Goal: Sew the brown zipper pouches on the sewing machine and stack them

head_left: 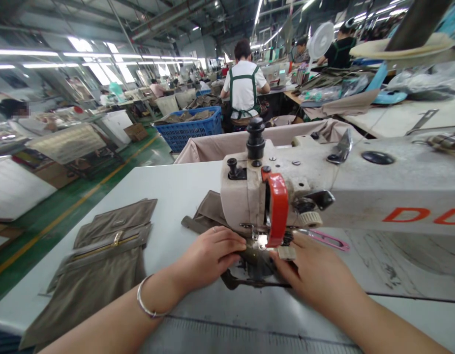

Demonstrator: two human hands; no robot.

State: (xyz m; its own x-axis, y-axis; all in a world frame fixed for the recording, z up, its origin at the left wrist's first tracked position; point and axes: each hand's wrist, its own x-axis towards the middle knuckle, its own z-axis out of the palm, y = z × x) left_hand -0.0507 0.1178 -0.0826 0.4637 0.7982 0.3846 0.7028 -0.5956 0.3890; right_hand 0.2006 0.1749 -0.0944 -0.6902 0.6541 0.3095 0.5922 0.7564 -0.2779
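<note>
An olive-brown fabric piece (209, 209) lies under the head of a white sewing machine (360, 169), its near part at the lit needle area. My left hand (214, 253) is closed on the fabric's near edge, left of the needle, thumb and fingers together. On the needle's other side, my right hand (316, 268) pinches the fabric's edge; its fingertips are partly hidden by the machine parts. An orange guard (278, 209) stands in front of the needle bar. Just behind my right hand lies a pink-handled tool (330, 240), partly covered.
Sewn olive-brown fabric pieces with a gold zipper (105, 265) lie on the left of the white table (146, 184). A ruler scale (227, 330) runs along the near side. Beyond are a blue crate (190, 132) of fabric and a seated co-worker (245, 83).
</note>
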